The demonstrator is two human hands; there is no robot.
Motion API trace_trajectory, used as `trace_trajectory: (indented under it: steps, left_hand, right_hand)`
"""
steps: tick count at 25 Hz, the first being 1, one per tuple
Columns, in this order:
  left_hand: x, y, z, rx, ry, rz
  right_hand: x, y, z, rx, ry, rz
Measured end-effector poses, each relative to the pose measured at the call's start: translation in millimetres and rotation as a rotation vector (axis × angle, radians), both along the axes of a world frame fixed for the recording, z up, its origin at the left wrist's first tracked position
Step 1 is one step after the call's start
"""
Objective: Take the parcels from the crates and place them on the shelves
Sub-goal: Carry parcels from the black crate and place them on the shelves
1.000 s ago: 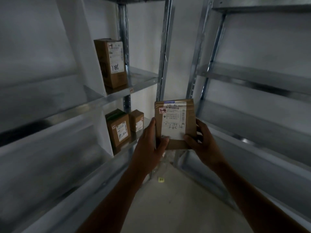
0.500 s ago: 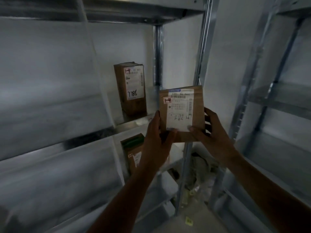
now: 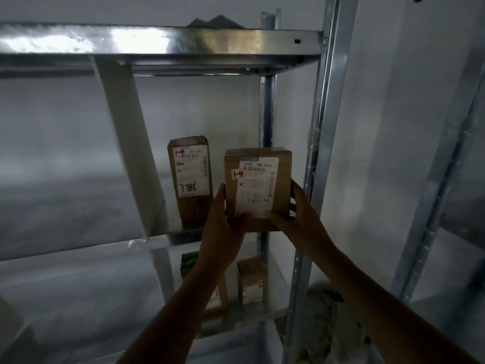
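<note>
A brown cardboard parcel (image 3: 258,177) with a white shipping label and a tag marked "1-4" is held upright in front of the middle shelf (image 3: 173,236) of a metal rack. My left hand (image 3: 223,219) grips its lower left side, thumb on the front. My right hand (image 3: 296,214) grips its lower right side, fingers behind it. A taller brown parcel (image 3: 190,177), marked "1-4" and "7786", stands on that shelf just left of the held one. No crates are in view.
Two more parcels (image 3: 252,281) stand on the shelf below, one partly hidden by my left forearm. A top shelf (image 3: 162,42) runs overhead. A steel upright (image 3: 317,153) rises right of the parcel. A white slanted divider (image 3: 128,151) stands left; a second rack (image 3: 433,206) stands right.
The view has swung up and left toward the rack. Both hands have raised the parcel to the middle shelf's height, close beside the tall parcel there.
</note>
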State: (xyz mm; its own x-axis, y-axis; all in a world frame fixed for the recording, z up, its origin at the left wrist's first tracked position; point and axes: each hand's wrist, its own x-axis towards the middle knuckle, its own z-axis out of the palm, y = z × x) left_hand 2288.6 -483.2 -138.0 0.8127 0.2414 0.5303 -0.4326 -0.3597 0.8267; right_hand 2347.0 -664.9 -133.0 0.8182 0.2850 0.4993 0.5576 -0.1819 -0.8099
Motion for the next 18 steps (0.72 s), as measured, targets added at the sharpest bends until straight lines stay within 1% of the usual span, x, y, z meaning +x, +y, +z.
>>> trace_trajectory:
  steps: [4, 8, 10, 13, 16, 18]
  left_hand:
    - [47.6, 2.1, -2.4, 0.013, 0.039, 0.078]
    - [89.2, 11.5, -8.7, 0.074, 0.135, 0.146]
    - [102.2, 13.7, -13.9, 0.087, 0.144, 0.178]
    - [109.3, 11.1, -20.6, 0.170, 0.128, 0.285]
    - [107.0, 4.6, -21.4, 0.177, 0.150, 0.330]
    - [100.3, 1.0, -19.6, 0.159, 0.166, 0.349]
  right_hand:
    - [53.6, 10.7, -1.6, -0.059, -0.023, -0.039]
    - [89.4, 20.8, -9.4, -0.128, -0.018, -0.070]
    - [101.0, 24.3, -14.3, -0.142, -0.003, -0.093]
    - [108.7, 26.7, -17.0, -0.156, -0.016, -0.105]
    - [104.4, 23.3, -18.2, -0.141, -0.028, -0.105]
    - [94.1, 19.5, -18.9, -0.162, -0.060, -0.145]
